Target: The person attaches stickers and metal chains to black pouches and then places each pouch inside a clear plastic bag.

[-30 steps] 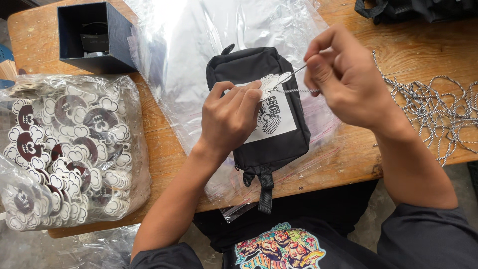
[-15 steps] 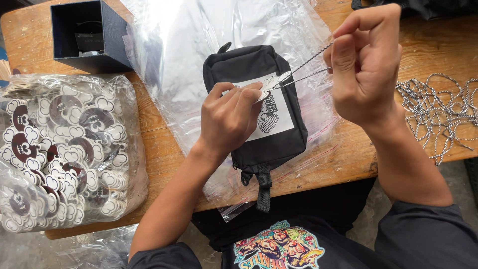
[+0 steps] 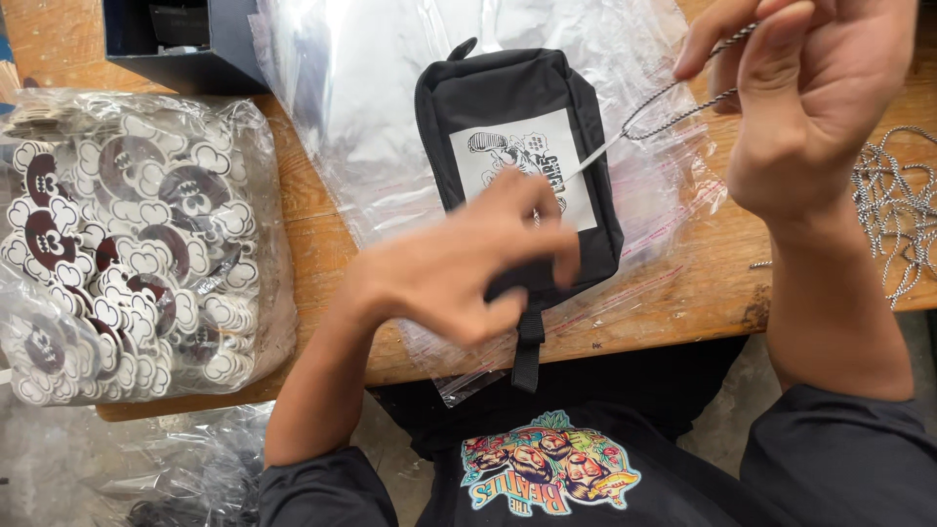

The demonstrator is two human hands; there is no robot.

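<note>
1. Pinched between thumb and fingers of the right hand [image 3: 810,107], a thin twisted metal cord loop [image 3: 673,102] is held up above the table, its lower end running down toward the pouch.
2. Left hand [image 3: 459,268] hovers low over the lower half of the black pouch [image 3: 517,127], fingers drawn together toward a slim white strip [image 3: 590,161] at the loop's end. The hand is blurred, so I cannot tell whether the fingertips actually grip that strip or only touch it.
3. Pouch lies flat on a sheet of clear plastic bags [image 3: 371,107] near the front edge of the wooden table [image 3: 322,244], a white printed label facing up and a black strap hanging over the edge toward the person.
4. Judgement on method: the work in hand appears to be fixing the cord loop to the pouch. It would go best with the loop kept taut and lifted clear of the label, and with the left hand steadying the pouch so it does not slide on the slick plastic.
5. Risk noted: the plastic underneath is loose and wrinkled, so the pouch could shift under a sideways pull.
6. Surroundings: a bag of round stickers [image 3: 127,244] sits at the left, a dark box [image 3: 185,44] behind it, and a pile of spare cords [image 3: 898,215] lies at the right edge.
</note>
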